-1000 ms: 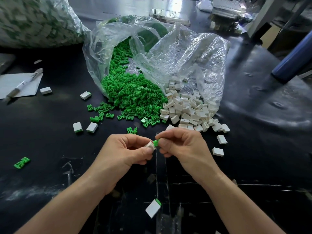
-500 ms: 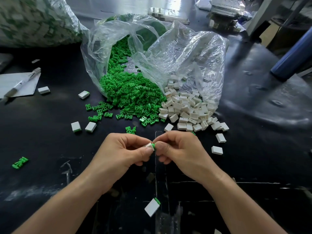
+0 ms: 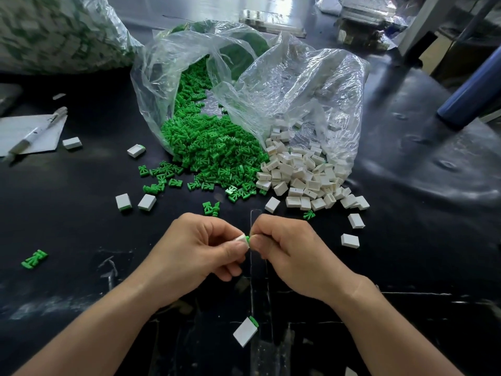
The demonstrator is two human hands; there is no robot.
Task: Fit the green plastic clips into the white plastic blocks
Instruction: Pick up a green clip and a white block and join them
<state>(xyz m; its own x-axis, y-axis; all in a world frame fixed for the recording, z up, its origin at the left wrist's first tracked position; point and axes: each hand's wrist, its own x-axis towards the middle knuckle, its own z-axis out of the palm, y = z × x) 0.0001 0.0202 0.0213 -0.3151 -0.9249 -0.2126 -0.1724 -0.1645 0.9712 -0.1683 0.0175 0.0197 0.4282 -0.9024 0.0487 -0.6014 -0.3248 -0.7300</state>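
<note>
1. Pinching is noted at both hands: the white block is clamped between left hand thumb and forefinger; the green clip, at the block's 3 o'clock end, is pinched by right hand fingertips.
2. Risk: a skewed push is judged likely to jam or flick the clip away, little being gripped.
3. Against 1.0 s ago, less green is exposed; the hands are drawn closer.

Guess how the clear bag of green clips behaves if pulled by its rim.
Probably floppy: the clear bag is thin, crumpled film and sags. Its mouth lies open on the table, so the green clips would likely spill further. Likely slippery, being glossy.
</note>
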